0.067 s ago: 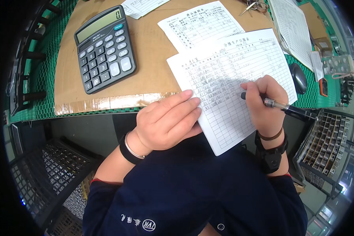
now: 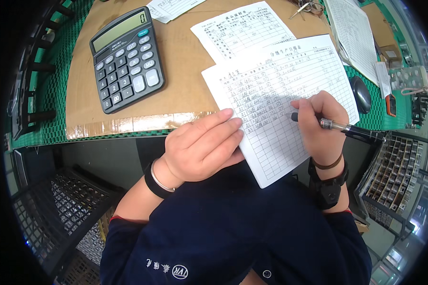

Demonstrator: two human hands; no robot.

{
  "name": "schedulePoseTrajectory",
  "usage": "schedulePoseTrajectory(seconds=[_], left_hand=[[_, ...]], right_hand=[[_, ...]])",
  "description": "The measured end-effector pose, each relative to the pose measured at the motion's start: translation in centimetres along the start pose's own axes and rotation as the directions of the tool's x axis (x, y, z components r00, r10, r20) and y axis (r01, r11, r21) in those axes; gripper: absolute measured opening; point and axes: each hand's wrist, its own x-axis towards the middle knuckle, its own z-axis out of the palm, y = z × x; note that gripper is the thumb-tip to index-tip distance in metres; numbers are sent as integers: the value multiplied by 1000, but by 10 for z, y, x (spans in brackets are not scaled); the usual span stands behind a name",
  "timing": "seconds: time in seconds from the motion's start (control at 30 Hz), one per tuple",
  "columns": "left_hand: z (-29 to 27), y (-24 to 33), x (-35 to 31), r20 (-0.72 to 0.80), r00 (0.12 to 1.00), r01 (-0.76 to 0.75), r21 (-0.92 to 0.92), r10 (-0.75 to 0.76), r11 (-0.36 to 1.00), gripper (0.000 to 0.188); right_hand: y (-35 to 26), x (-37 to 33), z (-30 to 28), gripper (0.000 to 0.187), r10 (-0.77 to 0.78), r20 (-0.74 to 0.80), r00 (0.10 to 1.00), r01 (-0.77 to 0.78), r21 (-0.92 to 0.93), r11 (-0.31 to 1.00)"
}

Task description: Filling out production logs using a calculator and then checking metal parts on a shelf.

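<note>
- White gridded paper sheet (image 2: pixel 276 147): near, centre-right.
- Your left hand (image 2: pixel 197 147): extended fingers touching the sheet's left edge, grip unclear.
- Your right hand (image 2: pixel 324 126): fingers gripping a slim black pen (image 2: pixel 363 134).

Left fingers (image 2: pixel 216 135) extended, right fingers (image 2: pixel 330 105) curled

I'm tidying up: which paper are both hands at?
The frontmost gridded form: left hand at its edge, right hand over it. The other papers lie farther off.

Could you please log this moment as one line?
left hand: touching gridded form at left edge | right hand: holding black pen over form | desktop calculator: left of form
</note>
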Motion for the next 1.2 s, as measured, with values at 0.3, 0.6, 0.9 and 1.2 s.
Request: schedulePoseTrajectory(seconds=[0.3, 0.6, 0.9, 1.2], left_hand=[[0, 0, 0, 3, 1000, 4, 0, -4, 1000, 37], [0, 0, -1, 4, 1000, 4, -11, -4, 1000, 37], [1, 0, 0, 1, 1000, -2, -11, 2, 1000, 37], [1, 0, -2, 1, 1000, 5, -3, -5, 1000, 37]], right_hand=[[-4, 3, -8, 27, 110, 18, 994, -112, 169, 979], [11, 8, -16, 29, 14, 34, 999, -17, 109, 994], [12, 8, -15, 31, -33, 57, 998, 27, 99, 995], [13, 8, -14, 31, -38, 34, 999, 37, 13, 999]])
